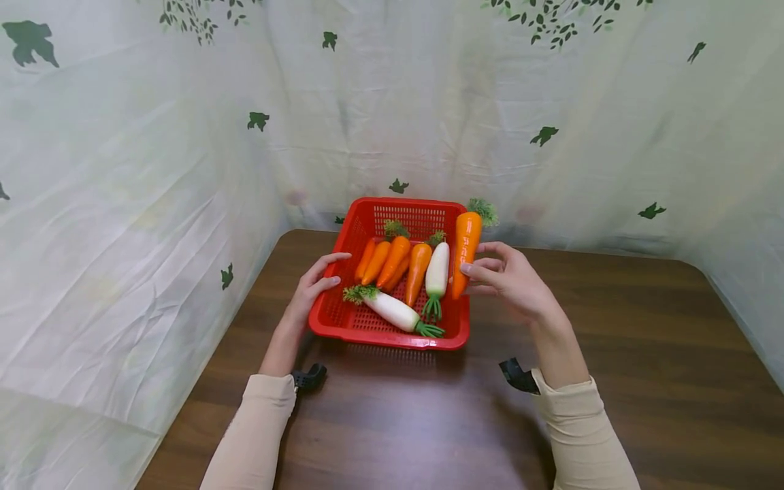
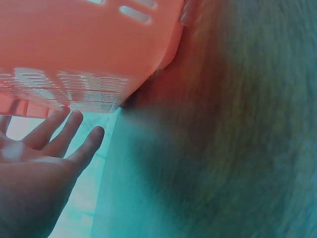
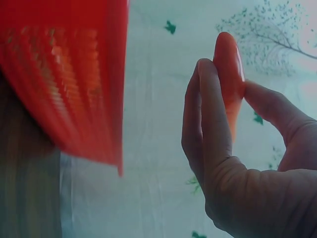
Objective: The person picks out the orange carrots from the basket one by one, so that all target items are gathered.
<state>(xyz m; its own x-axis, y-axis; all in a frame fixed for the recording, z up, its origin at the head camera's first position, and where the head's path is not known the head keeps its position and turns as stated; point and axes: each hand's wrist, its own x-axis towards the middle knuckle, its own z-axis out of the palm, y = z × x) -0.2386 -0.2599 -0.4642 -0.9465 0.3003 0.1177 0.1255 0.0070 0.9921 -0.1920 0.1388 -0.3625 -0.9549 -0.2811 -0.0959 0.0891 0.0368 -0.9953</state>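
My right hand pinches an orange carrot between thumb and fingers. The carrot stands upright, leafy top up, overlapping the right rim of the red basket in the head view; its narrow tip points up in the right wrist view. My left hand rests at the basket's left rim, with thumb and index finger over the edge. Its other fingers stretch out beside the outer wall in the left wrist view. Inside lie several carrots, a white radish along the front and another white radish at the right.
The basket stands on a dark wooden table near its back edge. A pale leaf-patterned curtain closes off the back and sides. Black straps show at both wrists beside beige sleeves.
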